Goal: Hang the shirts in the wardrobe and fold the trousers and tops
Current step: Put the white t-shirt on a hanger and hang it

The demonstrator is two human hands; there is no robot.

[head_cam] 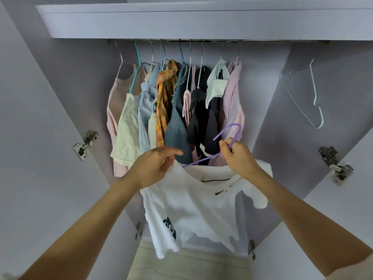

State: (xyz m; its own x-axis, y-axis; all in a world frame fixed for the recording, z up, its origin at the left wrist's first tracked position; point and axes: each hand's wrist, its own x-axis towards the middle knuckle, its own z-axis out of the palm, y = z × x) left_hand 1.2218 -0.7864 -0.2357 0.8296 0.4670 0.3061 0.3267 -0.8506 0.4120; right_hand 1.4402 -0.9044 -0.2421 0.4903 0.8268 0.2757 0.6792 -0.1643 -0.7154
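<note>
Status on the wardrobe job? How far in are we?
Done: a row of garments already hangs on the rail. In hand: the white T-shirt is on the purple hanger; the right hand has its grip on the hanger neck, the left hand pinches the shirt's shoulder. Left: hook it on the rail. Spare white hangers wait at right. No trousers or folding in view.

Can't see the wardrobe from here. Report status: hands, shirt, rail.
Right hand grips purple plastic hanger; left hand pinches white printed T-shirt shoulder. Shirt on hanger, not yet on rail. Free rail right of pink striped shirt.
</note>
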